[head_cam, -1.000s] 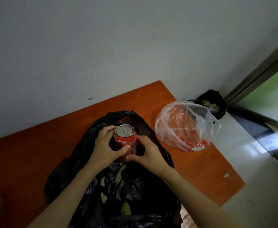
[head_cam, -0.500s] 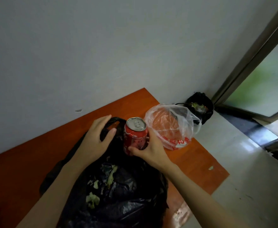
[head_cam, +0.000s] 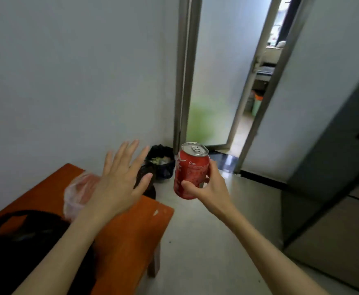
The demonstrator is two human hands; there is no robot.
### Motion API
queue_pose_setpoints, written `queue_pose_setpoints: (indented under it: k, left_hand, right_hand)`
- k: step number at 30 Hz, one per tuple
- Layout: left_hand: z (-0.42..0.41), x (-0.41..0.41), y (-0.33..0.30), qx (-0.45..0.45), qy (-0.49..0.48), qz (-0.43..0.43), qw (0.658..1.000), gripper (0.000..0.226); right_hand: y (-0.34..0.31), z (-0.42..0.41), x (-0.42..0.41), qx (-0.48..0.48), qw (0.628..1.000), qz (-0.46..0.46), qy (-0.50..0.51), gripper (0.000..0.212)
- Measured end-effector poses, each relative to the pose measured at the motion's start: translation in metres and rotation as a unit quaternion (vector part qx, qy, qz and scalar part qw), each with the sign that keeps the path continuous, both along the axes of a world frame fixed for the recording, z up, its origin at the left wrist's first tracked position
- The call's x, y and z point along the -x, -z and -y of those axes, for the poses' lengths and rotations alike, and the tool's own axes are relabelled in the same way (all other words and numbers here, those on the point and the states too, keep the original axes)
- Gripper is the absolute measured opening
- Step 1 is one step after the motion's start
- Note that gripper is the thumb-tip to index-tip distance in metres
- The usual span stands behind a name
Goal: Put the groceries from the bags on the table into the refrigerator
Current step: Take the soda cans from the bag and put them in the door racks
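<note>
The right hand (head_cam: 211, 188) holds the Coke can (head_cam: 190, 170) upright, left hand (head_cam: 119, 179) spread empty above the counter (head_cam: 129, 228); next, likely carrying it to the refrigerator (head_cam: 331, 167).

Behind the grip of the right hand (head_cam: 211, 189), the far side of the red can (head_cam: 190, 170) is hidden, and part of its lower wall is covered by the thumb and fingers. Left of the grip, the clear plastic bag (head_cam: 77, 193) is partly covered by the open left hand (head_cam: 119, 184), and its contents cannot be made out. Lower left of the grip, the black bag (head_cam: 21, 241) is cut off by the frame's edge and blurred. Beyond the grip, the contents of the black bin (head_cam: 162, 161) are too small to identify. Right of the grip, the grey appliance (head_cam: 333, 188) is cut off by the edge. Both forearms are cut off at the bottom.
</note>
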State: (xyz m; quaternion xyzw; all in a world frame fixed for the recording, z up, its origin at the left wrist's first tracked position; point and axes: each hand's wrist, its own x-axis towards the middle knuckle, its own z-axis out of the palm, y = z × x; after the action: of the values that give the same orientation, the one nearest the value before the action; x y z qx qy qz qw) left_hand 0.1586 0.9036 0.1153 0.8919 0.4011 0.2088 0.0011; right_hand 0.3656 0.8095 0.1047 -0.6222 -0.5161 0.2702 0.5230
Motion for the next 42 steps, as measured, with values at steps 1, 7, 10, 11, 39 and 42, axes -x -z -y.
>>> queue_pose_setpoints:
  k: [1, 7, 10, 11, 39, 42]
  left_hand:
    - [0.013, -0.029, -0.004, -0.003, 0.028, 0.008, 1.0, 0.067]
    - [0.105, -0.197, -0.024, -0.034, 0.196, 0.038, 0.979, 0.065]
    - [0.15, -0.274, -0.03, -0.047, 0.278, 0.043, 0.958, 0.063]
    - [0.164, -0.298, -0.034, -0.05, 0.3, 0.041, 0.952, 0.064]
    - [0.451, -0.903, -0.167, -0.079, 0.594, 0.124, 0.791, 0.069]
    - [0.473, -0.946, -0.184, -0.083, 0.596, 0.129, 0.788, 0.064]
  right_hand:
    - [-0.006, 0.022, -0.024, -0.005, 1.0, 0.002, 0.026, 0.072]
    - [-0.031, 0.169, -0.151, -0.033, 0.982, 0.008, 0.184, 0.06]
    - [-0.04, 0.239, -0.207, -0.029, 0.962, 0.023, 0.269, 0.06]
    - [-0.044, 0.261, -0.225, -0.03, 0.954, 0.029, 0.296, 0.062]
    - [-0.213, 0.576, -0.706, -0.075, 0.698, 0.296, 0.648, 0.068]
    - [-0.247, 0.606, -0.754, -0.051, 0.636, 0.384, 0.667, 0.069]
